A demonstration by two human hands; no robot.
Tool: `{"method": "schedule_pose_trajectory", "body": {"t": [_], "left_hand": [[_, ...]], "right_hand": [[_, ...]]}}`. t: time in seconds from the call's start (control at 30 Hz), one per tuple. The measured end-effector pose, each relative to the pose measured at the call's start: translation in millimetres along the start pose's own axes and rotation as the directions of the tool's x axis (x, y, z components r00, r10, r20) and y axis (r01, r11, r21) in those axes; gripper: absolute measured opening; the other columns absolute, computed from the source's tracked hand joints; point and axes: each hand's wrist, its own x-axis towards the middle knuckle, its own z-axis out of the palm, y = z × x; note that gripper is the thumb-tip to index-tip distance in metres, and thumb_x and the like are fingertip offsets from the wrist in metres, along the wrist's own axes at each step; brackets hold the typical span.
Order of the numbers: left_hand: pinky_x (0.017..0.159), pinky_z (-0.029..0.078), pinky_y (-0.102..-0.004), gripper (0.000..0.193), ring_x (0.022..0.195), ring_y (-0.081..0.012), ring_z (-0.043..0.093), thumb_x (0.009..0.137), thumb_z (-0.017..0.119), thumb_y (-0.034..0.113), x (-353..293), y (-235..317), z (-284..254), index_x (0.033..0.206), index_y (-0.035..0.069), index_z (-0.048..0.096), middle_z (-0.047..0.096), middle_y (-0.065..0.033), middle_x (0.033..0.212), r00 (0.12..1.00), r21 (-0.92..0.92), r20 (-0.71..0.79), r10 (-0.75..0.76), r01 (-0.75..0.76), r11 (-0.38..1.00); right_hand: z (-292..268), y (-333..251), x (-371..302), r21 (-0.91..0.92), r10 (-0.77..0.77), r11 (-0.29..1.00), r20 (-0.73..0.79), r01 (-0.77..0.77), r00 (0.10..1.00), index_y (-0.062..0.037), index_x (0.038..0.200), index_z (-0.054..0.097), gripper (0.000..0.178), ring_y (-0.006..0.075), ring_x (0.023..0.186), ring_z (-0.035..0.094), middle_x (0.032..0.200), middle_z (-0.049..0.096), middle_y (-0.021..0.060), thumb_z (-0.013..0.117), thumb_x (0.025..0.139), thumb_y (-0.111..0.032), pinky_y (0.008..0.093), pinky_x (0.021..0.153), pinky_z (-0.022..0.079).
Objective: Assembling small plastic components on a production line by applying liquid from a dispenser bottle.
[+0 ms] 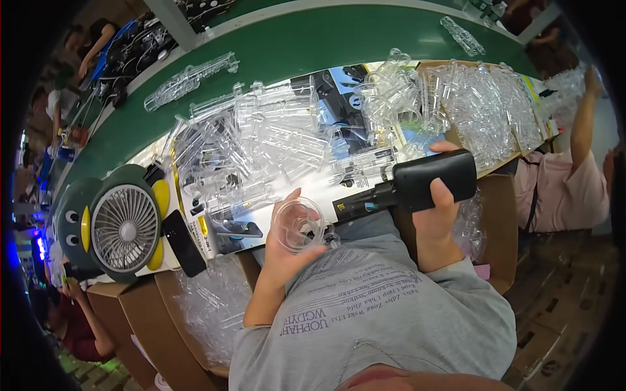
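In my left hand (279,257) is a clear round plastic cup-like part (298,221), its wide rim facing up and my fingers wrapped around its side. My right hand (433,225) grips a black object with a rounded rectangular body (435,177); its exact kind is unclear. A narrower black piece (365,203) lies against its left end, and I cannot tell whether the two are joined. Just beyond both hands, a loose pile of clear plastic tube-like parts (280,133) covers printed cardboard (261,218) on the table.
An open carton (505,120) of clear parts stands at the right. A green penguin-shaped fan (127,228) and a black phone (184,242) lie at left. Cartons (140,313) flank my lap. Clear parts (189,79) rest on the green table (274,55). A person in pink (564,189) sits at right.
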Motion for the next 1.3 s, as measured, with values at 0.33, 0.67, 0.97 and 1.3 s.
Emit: {"method": "schedule_pose_trajectory", "body": {"t": [0.33,0.67,0.97,1.3], "left_hand": [[0.086,0.041,-0.0287,0.075,0.094,-0.0162,0.052,0.054,0.08,0.002,-2.2,-0.4,8.5,0.116,0.003,0.038,0.05,-0.0075,0.102,0.954,0.235,-0.264,0.141,-0.078,0.969],[0.091,0.042,-0.0345,0.054,0.108,-0.0252,0.055,0.067,0.072,-0.004,-3.7,-0.6,17.8,0.108,0.002,0.038,0.055,-0.0198,0.113,0.942,0.264,-0.316,0.116,-0.03,0.964],[0.078,0.051,-0.0286,0.055,0.097,-0.0235,0.061,0.064,0.074,-0.005,-4.3,-8.0,13.0,0.104,0.006,0.037,0.061,-0.0199,0.102,0.931,0.424,-0.273,0.243,-0.11,0.899],[0.08,0.051,-0.0314,0.055,0.1,-0.0252,0.059,0.065,0.073,-0.004,-6.0,-3.1,15.2,0.104,0.003,0.034,0.059,-0.0213,0.106,0.931,0.441,-0.266,0.25,-0.113,0.891]], "right_hand": [[6.2,5.1,-29.1,-0.141,0.022,0.99,0.133,-0.004,0.991,-0.0004,0.109,0.045,0.046,0.0113,0.086,0.049,0.1,0.048,0.0072,0.066,0.074,-0.021,0.0232,0.076,0.042],[6.4,0.3,-34.2,-0.115,0.125,0.988,0.2,-0.104,0.972,-0.0006,0.109,0.043,0.045,0.0126,0.084,0.052,0.097,0.049,0.0085,0.065,0.075,-0.018,0.024,0.073,0.044],[11.2,-1.3,-33.7,-0.085,0.205,0.978,0.25,-0.19,0.946,-0.0013,0.109,0.043,0.041,0.0144,0.084,0.056,0.097,0.051,0.0103,0.063,0.075,-0.013,0.0253,0.074,0.046],[10.4,-1.6,-32.7,-0.125,0.247,0.968,0.302,-0.218,0.921,-0.0013,0.11,0.043,0.04,0.0145,0.085,0.056,0.098,0.051,0.0106,0.062,0.076,-0.011,0.0255,0.074,0.047]]}}
